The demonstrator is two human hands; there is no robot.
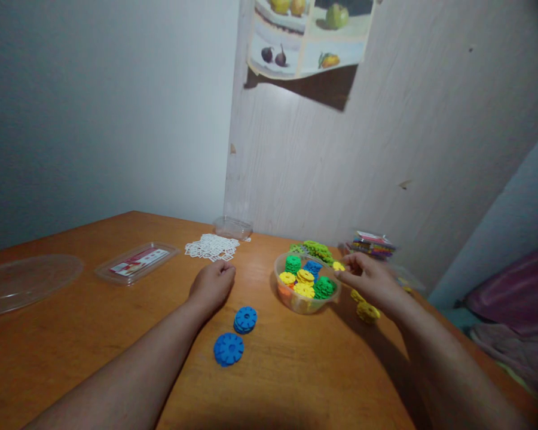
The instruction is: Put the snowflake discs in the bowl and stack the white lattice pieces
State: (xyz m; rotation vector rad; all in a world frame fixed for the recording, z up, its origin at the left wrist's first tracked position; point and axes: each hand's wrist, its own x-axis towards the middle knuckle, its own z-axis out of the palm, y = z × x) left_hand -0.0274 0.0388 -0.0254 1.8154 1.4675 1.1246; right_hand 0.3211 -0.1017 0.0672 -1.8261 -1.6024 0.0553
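Right hand (pixel 372 278), the nearer, pinches a yellow disc (pixel 339 266) by the bowl (pixel 302 306), which lies at eight o'clock; left hand (pixel 212 283) sits curled closed.

The poster (pixel 309 37) runs out of sight at the top, the clear oval lid (pixel 31 285) at the left; the label's (pixel 140 263) print defeats my eyes, and the right hand (pixel 368 278) partly hides a yellow disc (pixel 338 266).

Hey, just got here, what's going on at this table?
A person's right hand pinches a yellow plastic disc near the rim of a round translucent plastic bowl holding yellow, blue and green discs. The closed left hand rests on the orange-brown wooden table, near two stacks of blue notched plastic discs.
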